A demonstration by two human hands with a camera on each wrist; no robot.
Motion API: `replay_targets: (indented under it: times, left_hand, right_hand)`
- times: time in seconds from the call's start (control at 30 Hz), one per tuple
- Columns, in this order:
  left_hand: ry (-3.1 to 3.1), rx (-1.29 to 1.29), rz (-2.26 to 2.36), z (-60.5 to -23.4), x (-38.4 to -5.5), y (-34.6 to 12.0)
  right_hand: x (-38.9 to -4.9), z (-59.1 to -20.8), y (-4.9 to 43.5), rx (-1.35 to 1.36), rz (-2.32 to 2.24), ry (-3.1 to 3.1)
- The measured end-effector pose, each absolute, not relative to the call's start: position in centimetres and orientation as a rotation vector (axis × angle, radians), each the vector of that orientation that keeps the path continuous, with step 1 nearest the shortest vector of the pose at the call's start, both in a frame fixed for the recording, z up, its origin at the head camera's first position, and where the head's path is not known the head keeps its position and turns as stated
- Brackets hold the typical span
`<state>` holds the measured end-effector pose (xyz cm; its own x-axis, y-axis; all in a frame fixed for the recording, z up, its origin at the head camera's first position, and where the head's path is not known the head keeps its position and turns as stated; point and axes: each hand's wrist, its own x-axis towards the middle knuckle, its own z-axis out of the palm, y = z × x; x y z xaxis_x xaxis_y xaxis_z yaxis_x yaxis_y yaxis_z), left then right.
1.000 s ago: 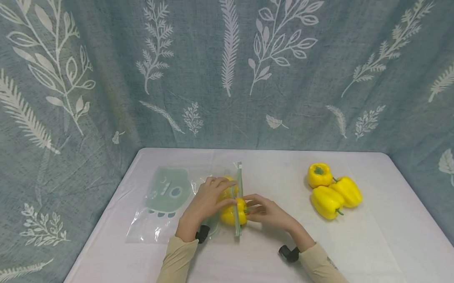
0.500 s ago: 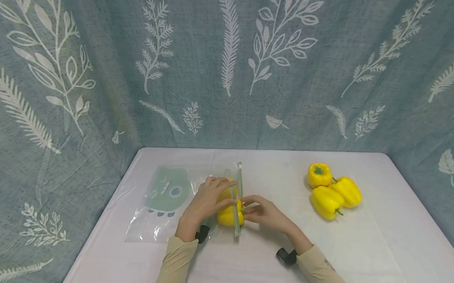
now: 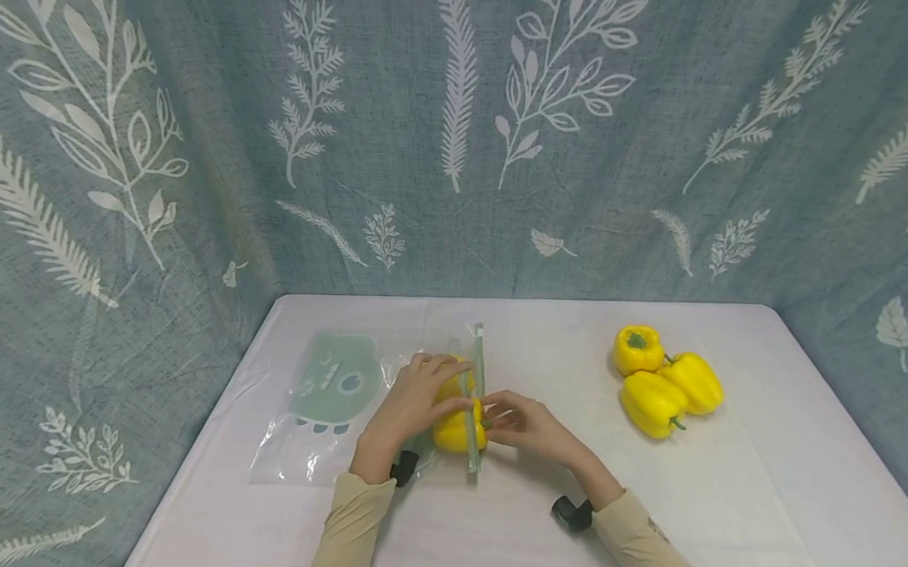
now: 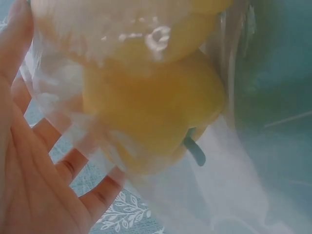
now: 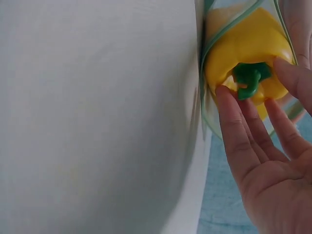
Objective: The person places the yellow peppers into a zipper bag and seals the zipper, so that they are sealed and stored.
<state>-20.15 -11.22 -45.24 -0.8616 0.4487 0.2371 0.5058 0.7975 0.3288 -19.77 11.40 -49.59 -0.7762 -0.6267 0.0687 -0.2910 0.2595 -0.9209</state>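
"What's the right hand (image 3: pixel 527 424) doing?"

"Its loosely spread fingertips are touching a glossy, lobed pepper (image 5: pixel 251 36), which is sitting in the mouth of a clear plastic bag (image 3: pixel 338 380)."

"And the left hand (image 3: pixel 414 396)?"

"Spreading relaxed fingers against the bag's thin, shiny film, near the rim."

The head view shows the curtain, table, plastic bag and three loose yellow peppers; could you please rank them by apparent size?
1. Curtain
2. Table
3. Plastic bag
4. Front pepper and right pepper: too alike to rank
5. Rear pepper, standing stem-up
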Motion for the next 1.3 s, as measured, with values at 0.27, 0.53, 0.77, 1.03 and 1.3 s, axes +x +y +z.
replay_targets:
  times: [0.27,0.53,0.77,1.03,1.3]
  left_hand:
    - [-2.823,-0.759,-0.575,-45.21,-20.16,-11.36]
    - [-2.805,-0.757,-0.566,-45.03,-20.16,-11.29]
    - [-2.782,-0.759,-0.527,-45.20,-20.24,-11.27]
    - [-2.795,-0.756,-0.533,-45.25,-20.26,-11.17]
    - [-2.801,-0.758,-0.538,-45.27,-20.13,-11.08]
  right_hand:
    - [-19.44,-49.60,10.69,-0.880,-1.590,2.125]
    - [-19.10,-49.48,10.45,-0.848,-1.606,2.072]
    - [-19.10,-49.76,10.39,-0.833,-1.585,2.060]
    - [-19.13,-49.69,10.75,-0.827,-1.580,2.006]
    - [-19.15,-50.17,10.82,-0.820,-1.550,2.001]
